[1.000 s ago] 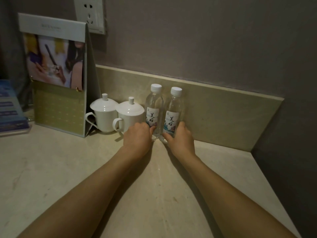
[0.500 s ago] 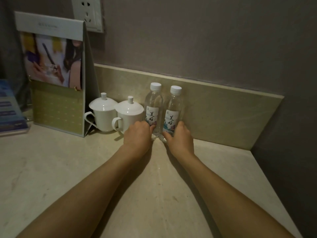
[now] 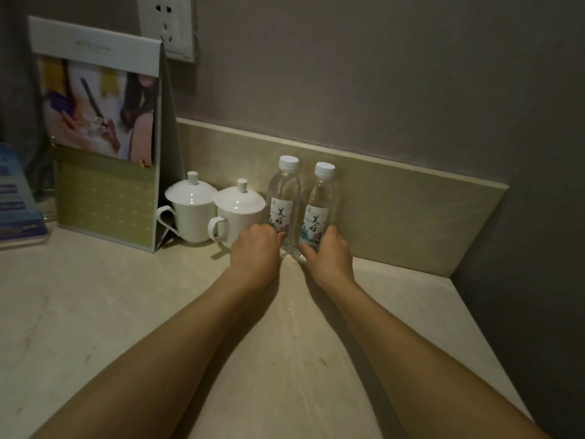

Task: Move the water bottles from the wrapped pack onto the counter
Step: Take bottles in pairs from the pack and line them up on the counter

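Two clear water bottles with white caps and white labels stand upright side by side on the beige counter [image 3: 126,312], close to the backsplash. My left hand [image 3: 254,253] wraps the base of the left bottle [image 3: 284,198]. My right hand [image 3: 329,258] wraps the base of the right bottle [image 3: 321,207]. The bottles nearly touch each other. The lower parts of both bottles are hidden behind my fingers. No wrapped pack is in view.
Two white lidded cups [image 3: 190,210] [image 3: 239,213] stand just left of the bottles. A tall standing display card [image 3: 104,137] is further left, a blue leaflet holder [image 3: 15,201] at the left edge. A wall socket [image 3: 166,25] is above. The counter ends at a dark wall on the right.
Both hands stay on the bottle bases and the bottles keep their place; only the view has shifted slightly.
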Demonstrator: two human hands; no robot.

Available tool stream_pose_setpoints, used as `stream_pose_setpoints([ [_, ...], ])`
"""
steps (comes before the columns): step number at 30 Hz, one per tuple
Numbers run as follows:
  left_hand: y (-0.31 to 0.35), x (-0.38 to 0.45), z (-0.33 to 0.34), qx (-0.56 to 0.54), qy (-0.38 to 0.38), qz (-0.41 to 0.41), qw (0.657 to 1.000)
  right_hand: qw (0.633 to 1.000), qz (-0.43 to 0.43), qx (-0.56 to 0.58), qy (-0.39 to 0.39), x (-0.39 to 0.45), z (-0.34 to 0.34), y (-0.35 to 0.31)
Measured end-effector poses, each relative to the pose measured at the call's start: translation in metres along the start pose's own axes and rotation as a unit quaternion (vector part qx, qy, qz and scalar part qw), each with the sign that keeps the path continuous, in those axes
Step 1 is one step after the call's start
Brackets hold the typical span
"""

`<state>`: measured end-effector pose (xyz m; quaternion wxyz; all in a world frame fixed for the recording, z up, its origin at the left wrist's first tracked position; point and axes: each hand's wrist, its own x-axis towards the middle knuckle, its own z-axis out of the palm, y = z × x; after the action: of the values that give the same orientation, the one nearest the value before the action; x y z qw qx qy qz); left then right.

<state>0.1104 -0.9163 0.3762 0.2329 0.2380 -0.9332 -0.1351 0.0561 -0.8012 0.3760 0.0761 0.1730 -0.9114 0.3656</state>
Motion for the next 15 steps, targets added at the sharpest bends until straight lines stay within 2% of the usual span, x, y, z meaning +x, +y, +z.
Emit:
stream_pose_setpoints([
  [7, -0.005, -0.009, -0.008, 0.001, -0.033, 0.021, 0.999, 0.999, 0.017, -0.026, -0.011, -0.009, -0.004, -0.003],
  [15, 0.005, -0.035, -0.028, -0.015, -0.037, 0.022, 0.999, 1.000, 0.016, -0.016, -0.003, -0.033, -0.028, -0.005],
])
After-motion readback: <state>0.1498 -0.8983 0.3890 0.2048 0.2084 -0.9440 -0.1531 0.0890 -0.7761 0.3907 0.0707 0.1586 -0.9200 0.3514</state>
